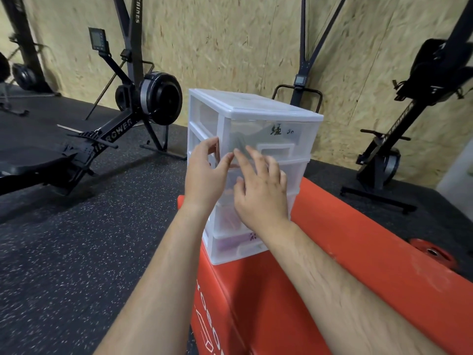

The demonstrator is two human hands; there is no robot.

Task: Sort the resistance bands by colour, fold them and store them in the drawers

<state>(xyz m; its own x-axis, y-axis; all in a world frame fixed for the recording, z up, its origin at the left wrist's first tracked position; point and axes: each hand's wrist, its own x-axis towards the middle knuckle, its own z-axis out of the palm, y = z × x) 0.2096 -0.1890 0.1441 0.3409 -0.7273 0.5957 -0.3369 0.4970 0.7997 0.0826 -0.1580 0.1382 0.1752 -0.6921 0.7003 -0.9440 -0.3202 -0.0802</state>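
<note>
We see a clear plastic drawer unit (256, 106) standing on a red box (345, 252), right at the left edge of the box top, with one corner turned toward us; all of its drawers are pushed in. The top drawer (294, 139) bears a handwritten label, and a dark band (239, 142) shows dimly through its front; pink bands (227, 219) lie in a lower drawer, and more pink shows in the bottom drawer (230, 245).

Our left hand (204, 175) is at the unit's near corner, fingers straight and loosely spread, the forefinger against the corner post and the thumb pointing across the front; it pinches nothing. Our right hand (261, 190) lies on the drawer fronts just below the top drawer's handle, fingers spread and tips on the plastic, holding nothing; the two hands nearly meet at thumb and forefinger. The frame is blurred, so we cannot tell how hard either presses.

A black rowing machine (122, 124) stands on the speckled floor (76, 252) to the left; a red weight plate (432, 252) lies on the floor beyond the box's right edge.
</note>
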